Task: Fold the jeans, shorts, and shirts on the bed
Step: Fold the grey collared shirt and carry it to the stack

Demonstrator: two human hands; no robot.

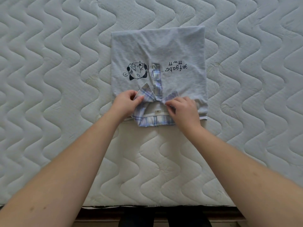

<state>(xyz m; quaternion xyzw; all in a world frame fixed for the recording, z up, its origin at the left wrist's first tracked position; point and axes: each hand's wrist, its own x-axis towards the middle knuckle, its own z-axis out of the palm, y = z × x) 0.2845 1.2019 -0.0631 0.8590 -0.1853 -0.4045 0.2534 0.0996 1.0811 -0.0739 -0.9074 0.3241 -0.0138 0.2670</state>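
On the bed (49,79), near its front edge and about midway across, lies one grey shirt (157,46), face up with its plaid collar (147,99) toward the person. Its sides appear already turned under, since it shows as a neat rectangle with straight left and right edges and no sleeves in view, and the cat print and lettering read upside down from here. The left hand (127,102) pinches the left collar point between thumb and fingers, and the right hand (183,108) pinches the right collar point the same way, so both seem busy setting the collar flat. I judge this shirt to be nearly done: the collar wants smoothing, and perhaps a last fold across its length, though whether that fold is already made cannot be told from here. No jeans, shorts or other shirts show anywhere on the mattress in view, so how much of the whole pile is done or left cannot be judged.
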